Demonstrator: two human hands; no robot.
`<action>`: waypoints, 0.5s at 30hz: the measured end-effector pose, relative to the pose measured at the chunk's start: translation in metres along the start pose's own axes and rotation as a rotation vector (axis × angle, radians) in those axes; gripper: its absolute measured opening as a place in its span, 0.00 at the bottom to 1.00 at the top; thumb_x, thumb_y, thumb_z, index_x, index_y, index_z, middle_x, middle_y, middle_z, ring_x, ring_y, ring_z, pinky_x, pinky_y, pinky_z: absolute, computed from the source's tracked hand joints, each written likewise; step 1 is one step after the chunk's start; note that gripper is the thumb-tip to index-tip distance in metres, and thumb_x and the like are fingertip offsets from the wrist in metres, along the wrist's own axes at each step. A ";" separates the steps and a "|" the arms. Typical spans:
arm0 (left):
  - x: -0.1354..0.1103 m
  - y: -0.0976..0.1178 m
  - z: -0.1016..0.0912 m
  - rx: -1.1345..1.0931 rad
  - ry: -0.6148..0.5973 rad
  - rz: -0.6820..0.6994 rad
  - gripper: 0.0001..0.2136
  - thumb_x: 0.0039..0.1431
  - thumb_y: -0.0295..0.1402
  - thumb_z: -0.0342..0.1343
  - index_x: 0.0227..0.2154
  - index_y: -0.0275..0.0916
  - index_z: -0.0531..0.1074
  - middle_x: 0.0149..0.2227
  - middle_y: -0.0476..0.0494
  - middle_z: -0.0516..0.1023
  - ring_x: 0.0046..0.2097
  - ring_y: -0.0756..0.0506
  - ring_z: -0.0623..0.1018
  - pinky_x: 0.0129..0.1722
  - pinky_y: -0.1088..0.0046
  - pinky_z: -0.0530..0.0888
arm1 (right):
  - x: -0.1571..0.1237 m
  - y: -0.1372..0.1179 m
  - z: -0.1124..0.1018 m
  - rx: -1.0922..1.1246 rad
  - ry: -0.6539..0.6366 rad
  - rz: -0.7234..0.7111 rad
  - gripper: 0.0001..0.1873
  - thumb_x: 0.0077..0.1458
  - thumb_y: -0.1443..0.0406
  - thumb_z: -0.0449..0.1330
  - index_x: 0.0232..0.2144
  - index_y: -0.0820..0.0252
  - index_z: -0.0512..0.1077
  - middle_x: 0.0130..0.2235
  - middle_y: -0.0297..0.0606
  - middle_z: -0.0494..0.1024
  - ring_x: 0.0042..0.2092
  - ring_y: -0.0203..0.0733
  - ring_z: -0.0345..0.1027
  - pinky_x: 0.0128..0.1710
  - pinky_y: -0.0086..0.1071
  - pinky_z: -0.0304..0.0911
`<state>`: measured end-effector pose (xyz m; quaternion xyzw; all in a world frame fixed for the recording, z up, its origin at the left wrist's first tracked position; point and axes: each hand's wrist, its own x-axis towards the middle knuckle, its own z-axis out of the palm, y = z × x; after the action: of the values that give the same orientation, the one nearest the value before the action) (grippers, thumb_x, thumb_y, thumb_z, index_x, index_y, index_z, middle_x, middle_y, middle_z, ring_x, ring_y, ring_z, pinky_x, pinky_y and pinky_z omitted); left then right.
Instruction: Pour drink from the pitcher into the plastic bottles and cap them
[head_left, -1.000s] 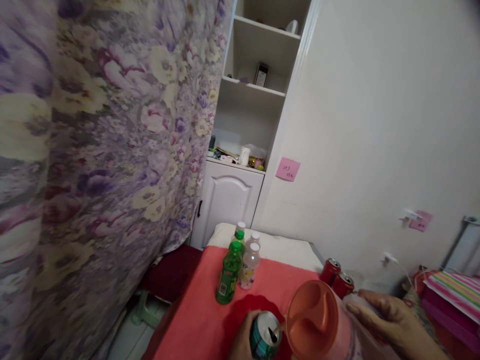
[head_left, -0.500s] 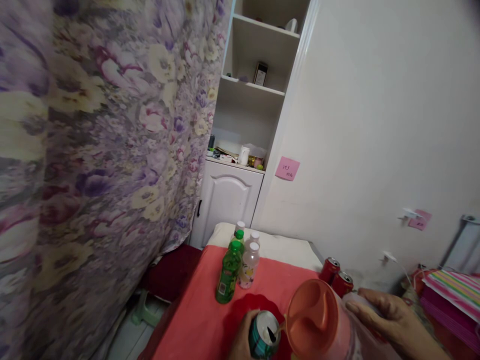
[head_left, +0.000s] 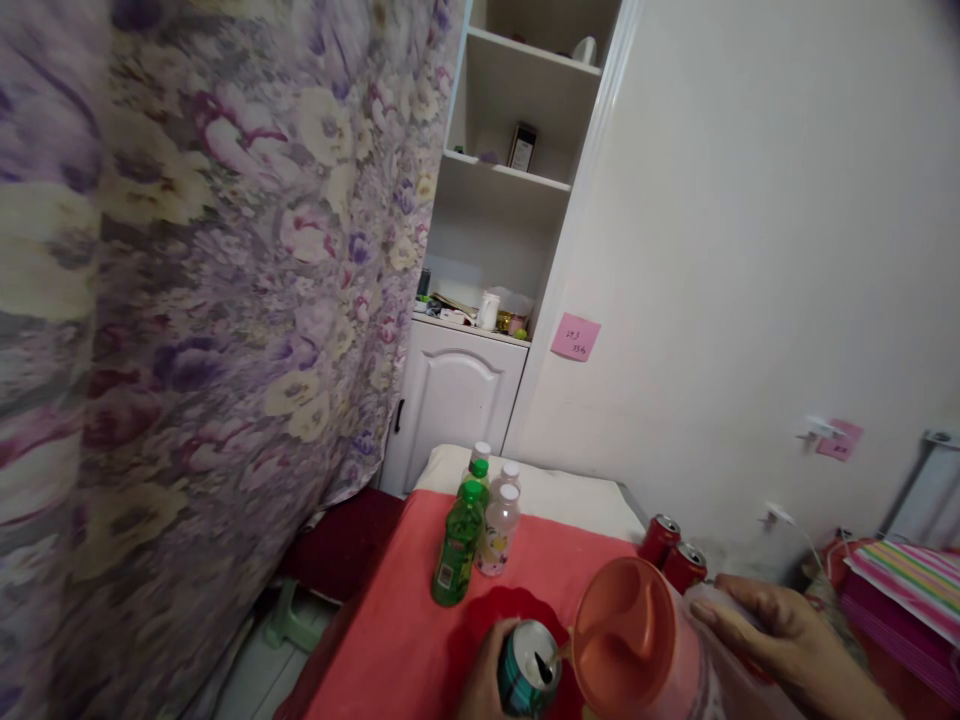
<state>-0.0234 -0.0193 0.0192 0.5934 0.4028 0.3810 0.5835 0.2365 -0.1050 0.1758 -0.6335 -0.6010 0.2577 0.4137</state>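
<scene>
While left grip clasps teal can, silver-topped, opened, right grip holds tilted pitcher, orange inside.

The person's left grip curls inward, partly cropped below; the right grip clasps, thumb opposite fingers, near the counter's right edge, wrist lower.

A can is sitting in the left fingers, a pitcher in the right fingers. Bottles are standing on the surface beyond the left fingers, two other cans beyond the right.
</scene>
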 end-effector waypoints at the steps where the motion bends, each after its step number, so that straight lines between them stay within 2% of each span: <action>1: -0.001 0.001 0.001 0.010 0.011 -0.011 0.40 0.28 0.17 0.57 0.53 0.34 0.61 0.58 0.33 0.70 0.61 0.35 0.68 0.61 0.66 0.62 | 0.000 0.000 0.000 0.001 -0.003 0.000 0.28 0.50 0.42 0.59 0.18 0.55 0.54 0.21 0.25 0.49 0.25 0.32 0.41 0.23 0.30 0.44; 9: 0.001 0.000 0.002 0.016 0.043 -0.016 0.39 0.27 0.17 0.58 0.51 0.39 0.63 0.56 0.36 0.73 0.60 0.35 0.70 0.60 0.65 0.64 | 0.000 -0.003 0.000 -0.008 -0.002 -0.005 0.28 0.50 0.43 0.60 0.17 0.55 0.54 0.20 0.25 0.50 0.24 0.32 0.42 0.23 0.30 0.45; 15: -0.001 -0.001 0.000 0.004 0.018 -0.010 0.39 0.29 0.17 0.58 0.53 0.34 0.61 0.58 0.31 0.70 0.61 0.36 0.69 0.61 0.66 0.62 | 0.001 -0.004 0.001 0.005 -0.017 -0.005 0.27 0.51 0.44 0.60 0.18 0.55 0.55 0.20 0.24 0.49 0.25 0.32 0.41 0.23 0.29 0.44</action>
<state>-0.0234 -0.0202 0.0183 0.5893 0.4117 0.3823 0.5806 0.2335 -0.1044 0.1789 -0.6285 -0.6055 0.2634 0.4111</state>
